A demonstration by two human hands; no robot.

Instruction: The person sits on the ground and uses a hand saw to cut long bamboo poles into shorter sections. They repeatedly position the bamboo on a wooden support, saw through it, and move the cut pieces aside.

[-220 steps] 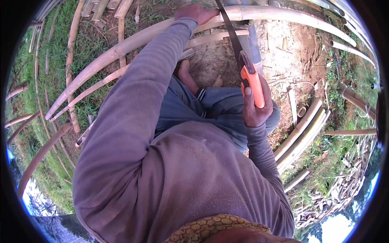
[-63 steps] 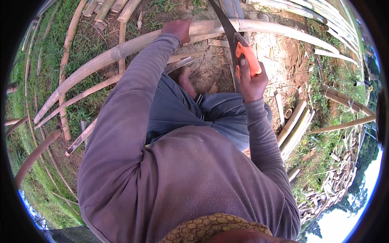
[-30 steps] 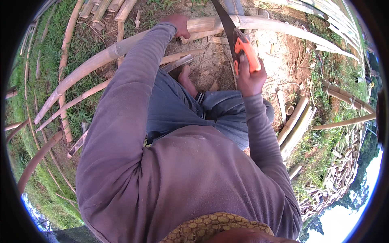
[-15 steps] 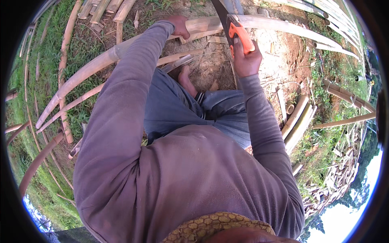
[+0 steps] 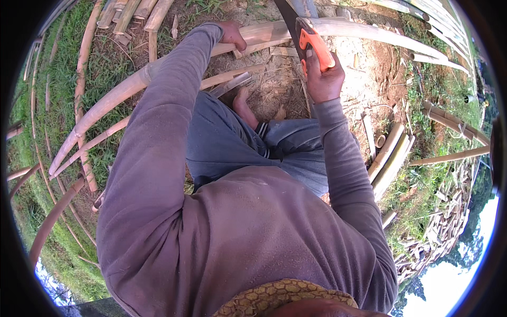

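Observation:
A long, thick bamboo pole lies crosswise in front of me, running from the lower left to the far right. Gripping it left of the saw is my left hand, its fingers partly hidden behind the pole. My right hand is closed around the orange handle of a handsaw. The dark saw blade crosses the pole and points away from me; its tip runs out of view at the top. How deep the blade sits in the bamboo I cannot tell.
Cut bamboo lengths lie at the far left, with more short pieces by my right forearm. My bare foot rests on the soil below the pole. A heap of bamboo scraps spreads at the right, and poles stack at the far right.
My right hand and the saw have shifted very slightly toward me and to the right. My left hand keeps its hold on the bamboo pole.

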